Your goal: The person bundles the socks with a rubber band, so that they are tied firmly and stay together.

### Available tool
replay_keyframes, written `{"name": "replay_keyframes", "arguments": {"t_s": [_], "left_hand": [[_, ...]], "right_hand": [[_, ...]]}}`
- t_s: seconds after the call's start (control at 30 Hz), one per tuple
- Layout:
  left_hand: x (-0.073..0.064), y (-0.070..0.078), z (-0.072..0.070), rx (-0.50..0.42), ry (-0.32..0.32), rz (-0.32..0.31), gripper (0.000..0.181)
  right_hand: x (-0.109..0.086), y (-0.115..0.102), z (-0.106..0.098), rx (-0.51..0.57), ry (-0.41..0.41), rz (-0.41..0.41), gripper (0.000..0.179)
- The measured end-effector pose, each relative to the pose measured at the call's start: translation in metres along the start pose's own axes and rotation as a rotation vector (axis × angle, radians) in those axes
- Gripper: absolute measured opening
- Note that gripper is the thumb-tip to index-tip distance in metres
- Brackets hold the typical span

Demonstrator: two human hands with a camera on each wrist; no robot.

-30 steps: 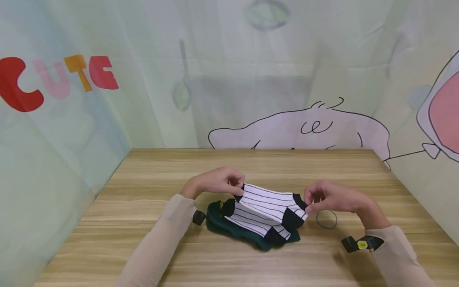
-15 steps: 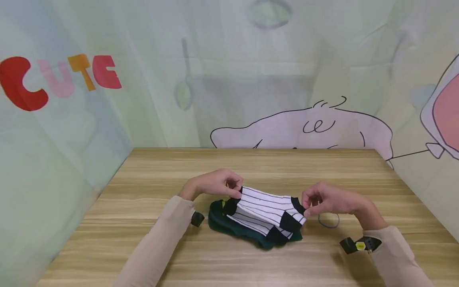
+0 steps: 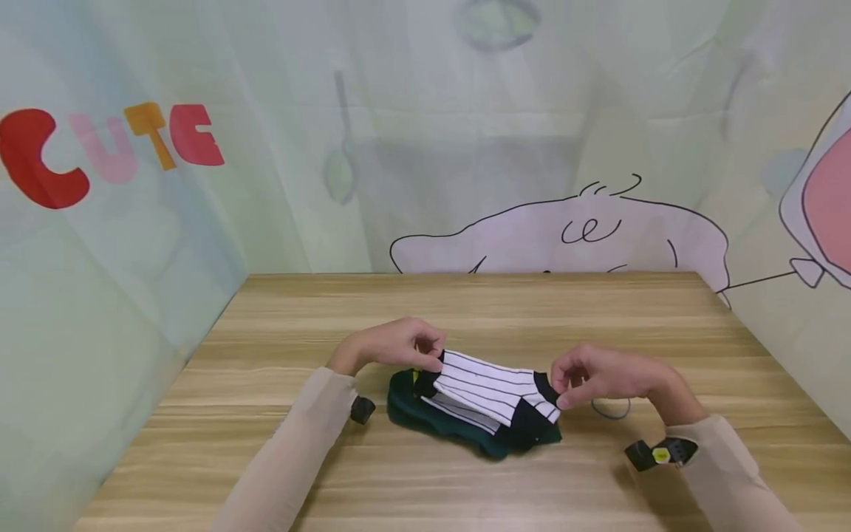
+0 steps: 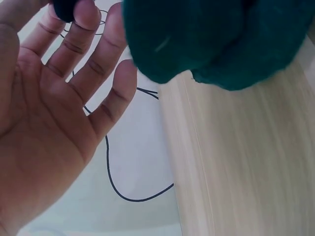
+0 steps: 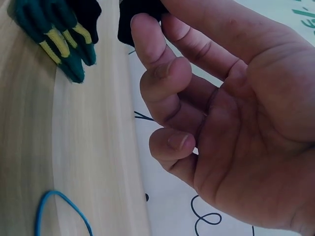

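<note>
A white sock with thin dark stripes (image 3: 485,384) and black ends and heel is stretched between my hands in the head view. The left hand (image 3: 395,343) pinches its left black end, while the right hand (image 3: 612,377) pinches the black end on the right. Under it, a matching striped sock (image 3: 465,415) is partly covered. Both overlap a dark green pair of socks (image 3: 407,405) on the table. The right wrist view shows yellow stripes on the green socks (image 5: 54,34). Black fabric (image 5: 138,19) is at the right fingertips.
A thin blue loop, like an elastic band (image 3: 613,418), lies on the wooden table (image 3: 279,436) beside the right hand. A printed curtain (image 3: 286,148) hangs behind the table's far edge and along its sides. Both wrists carry small black devices (image 3: 641,456).
The held striped sock has come down and slightly left over the lower one, covering more of it. Both hands have lowered a little, the right one also shifting left. Their pinches are unchanged.
</note>
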State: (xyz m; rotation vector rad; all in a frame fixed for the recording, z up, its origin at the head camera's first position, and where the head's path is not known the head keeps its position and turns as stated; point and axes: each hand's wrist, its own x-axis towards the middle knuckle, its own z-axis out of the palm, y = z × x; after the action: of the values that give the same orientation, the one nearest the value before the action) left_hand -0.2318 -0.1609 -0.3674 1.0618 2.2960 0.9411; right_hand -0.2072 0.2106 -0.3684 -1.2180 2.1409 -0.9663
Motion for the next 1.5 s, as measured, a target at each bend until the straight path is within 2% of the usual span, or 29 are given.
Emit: {"name": "replay_keyframes", "arguments": {"t_s": [0.27, 0.63, 0.87, 1.07, 1.5], "left_hand": [[-0.002, -0.003, 0.001, 0.005, 0.012, -0.019, 0.019], [-0.003, -0.007, 0.003, -0.002, -0.013, -0.054, 0.021], [-0.006, -0.010, 0.003, -0.011, -0.039, -0.055, 0.021], [-0.008, -0.015, 0.005, 0.006, -0.061, -0.065, 0.018], [-0.012, -0.021, 0.010, -0.009, -0.056, -0.052, 0.014]], "right_hand": [[0.005, 0.000, 0.005, 0.000, -0.021, -0.012, 0.014], [0.007, 0.004, 0.011, 0.008, -0.033, 0.019, 0.015], [0.008, 0.007, 0.017, 0.023, -0.015, 0.049, 0.015], [0.007, 0.011, 0.023, 0.062, -0.010, 0.026, 0.014], [0.008, 0.019, 0.029, 0.058, -0.027, 0.019, 0.016]]}}
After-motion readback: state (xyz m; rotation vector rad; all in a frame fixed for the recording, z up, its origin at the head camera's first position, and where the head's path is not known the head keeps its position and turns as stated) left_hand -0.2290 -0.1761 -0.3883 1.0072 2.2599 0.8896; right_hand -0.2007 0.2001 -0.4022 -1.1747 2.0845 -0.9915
